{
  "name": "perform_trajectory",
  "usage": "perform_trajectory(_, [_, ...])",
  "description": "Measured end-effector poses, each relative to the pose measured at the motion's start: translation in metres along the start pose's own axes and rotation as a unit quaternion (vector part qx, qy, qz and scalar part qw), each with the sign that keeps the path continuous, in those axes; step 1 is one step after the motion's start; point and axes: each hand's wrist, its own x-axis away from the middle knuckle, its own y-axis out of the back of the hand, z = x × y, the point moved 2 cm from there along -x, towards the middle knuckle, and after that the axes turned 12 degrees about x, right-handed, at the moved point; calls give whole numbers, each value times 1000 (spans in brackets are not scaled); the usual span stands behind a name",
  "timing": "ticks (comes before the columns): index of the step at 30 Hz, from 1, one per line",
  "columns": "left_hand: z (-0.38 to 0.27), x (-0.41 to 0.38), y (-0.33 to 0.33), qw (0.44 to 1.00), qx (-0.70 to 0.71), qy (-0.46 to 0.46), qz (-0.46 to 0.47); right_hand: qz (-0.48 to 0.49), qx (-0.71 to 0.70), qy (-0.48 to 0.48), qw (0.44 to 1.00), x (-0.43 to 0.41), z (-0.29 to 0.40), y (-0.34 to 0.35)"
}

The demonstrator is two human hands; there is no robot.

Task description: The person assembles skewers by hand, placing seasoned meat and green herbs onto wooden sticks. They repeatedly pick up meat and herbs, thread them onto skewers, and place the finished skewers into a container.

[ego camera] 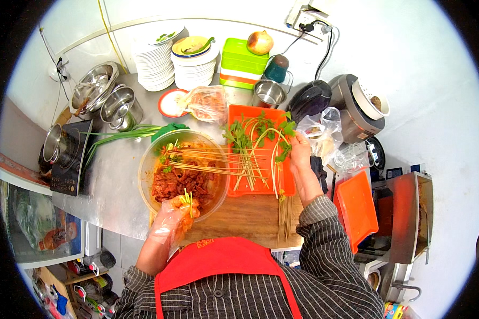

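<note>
My left hand (177, 217), in a clear plastic glove stained orange, is closed around short green stalk pieces (188, 198) at the near rim of a large clear bowl. In that bowl (142, 175) lie red marinated meat pieces (171, 181) and wooden skewers (207, 169), whose bare ends reach over an orange tray (234, 190). Leafy green stems (239, 139) with pale stalks are spread in the tray. My bare right hand (301, 147) has its fingers at the leaves of a stem on the tray's right side; the fingertips are partly hidden by leaves.
A wooden board (239, 217) with more skewers (285, 219) lies nearest me. Green onions (119, 134) and an induction cooker (70, 159) are left; a filled plastic bag (207, 103) and stacked white plates (153, 65) are behind. Right stand a rice cooker (343, 91) and another orange tray (359, 209).
</note>
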Motion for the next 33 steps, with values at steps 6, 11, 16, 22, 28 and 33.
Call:
perform_trajectory(6, [3,-4,-1,1000,-5,6,1,0,134,34,990,-18,-11,8])
perform_trajectory(11, [-2,1,7,1000,-3,25,-7,-90,310,104,941,-22,-39,26])
perform_trajectory(16, [-1,2,-1,999,24,-15,-21,8,465,257,847,-22,-84,9])
perform_trajectory(22, [-4,5,3,999,47,-8,-2,115,609,250,744,-36,-76,-26])
perform_trajectory(28, [-10,5,1,999,40,0,-36,156,495,326,790,-62,-70,-12])
perform_trajectory(33, [-1,-5,-3,997,50,-41,-32,31,40,134,990,-53,7,12])
